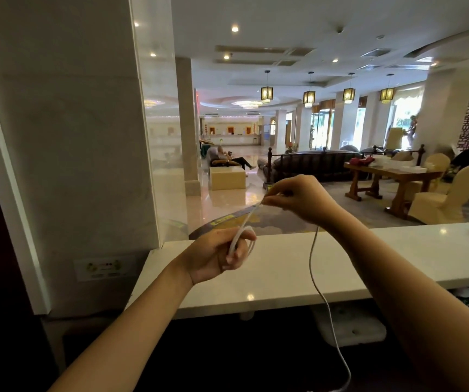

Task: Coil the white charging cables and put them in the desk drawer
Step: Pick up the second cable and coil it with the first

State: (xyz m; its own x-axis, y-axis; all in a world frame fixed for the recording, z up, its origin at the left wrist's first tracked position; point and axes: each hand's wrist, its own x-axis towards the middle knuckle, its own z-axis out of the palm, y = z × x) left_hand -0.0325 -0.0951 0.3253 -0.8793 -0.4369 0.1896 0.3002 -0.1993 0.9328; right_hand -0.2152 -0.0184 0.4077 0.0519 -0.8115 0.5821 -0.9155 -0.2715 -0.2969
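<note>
A thin white charging cable [319, 290] runs between both hands above the white counter [284, 278]. My left hand [216, 257] is closed around a few small loops of it at centre. My right hand [298, 198], higher and to the right, pinches the cable between thumb and fingers, and a taut stretch slants down from it to the loops. The rest of the cable hangs from the right hand, past the counter's front edge, and curls out of view at the bottom. No drawer is visible.
A pale marble pillar [66, 137] with a wall socket plate [104, 268] stands at left. A white foam-like block [349, 323] sits in the dark space under the counter. Beyond the counter lies a lobby with a wooden table [391, 179], covered chairs and seated people.
</note>
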